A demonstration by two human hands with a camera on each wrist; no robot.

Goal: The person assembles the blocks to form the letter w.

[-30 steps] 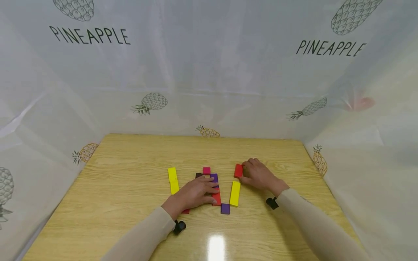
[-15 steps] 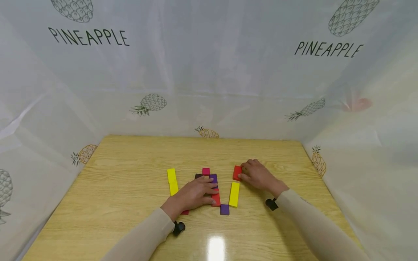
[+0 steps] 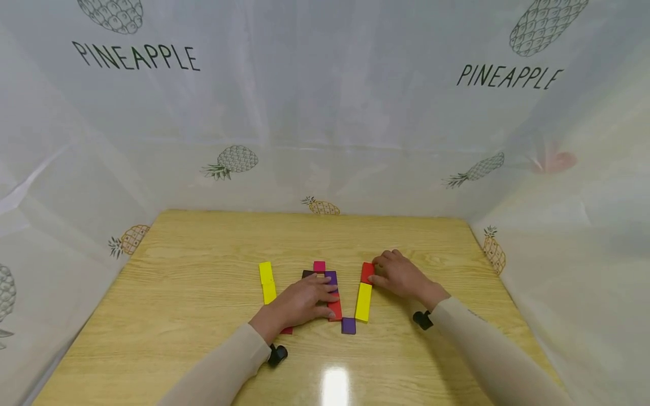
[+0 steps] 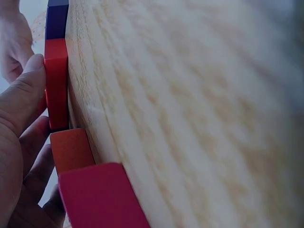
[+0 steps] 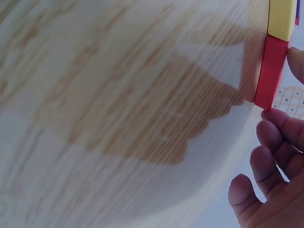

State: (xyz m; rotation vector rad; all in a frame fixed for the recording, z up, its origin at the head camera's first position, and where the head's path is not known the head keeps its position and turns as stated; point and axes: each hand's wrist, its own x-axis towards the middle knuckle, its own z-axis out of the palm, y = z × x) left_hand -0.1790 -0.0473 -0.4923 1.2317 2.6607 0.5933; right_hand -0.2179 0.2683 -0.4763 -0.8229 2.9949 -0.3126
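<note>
My right hand [image 3: 401,274] pinches a small red block [image 3: 367,272] between thumb and forefinger. One end of that block meets a long yellow block [image 3: 363,302], as the right wrist view also shows. A small purple block [image 3: 348,325] lies at the yellow block's near end. My left hand [image 3: 299,301] rests with spread fingers over a row of blocks, its thumb on another red block [image 3: 335,309]. A purple block [image 3: 330,278] adjoins that one, and a black block [image 3: 307,273] is partly covered by the fingers. Orange [image 4: 71,149] and crimson [image 4: 102,197] blocks show in the left wrist view.
Two yellow blocks [image 3: 266,273] lie end to end left of the left hand. A magenta block [image 3: 319,265] sits at the row's far end. The wooden table [image 3: 213,242] is enclosed by a pale pineapple-printed curtain [image 3: 325,113].
My right hand has drawn the red block slightly toward me and left, closing the gap to the yellow block, and the block has straightened. The left hand stays in place.
</note>
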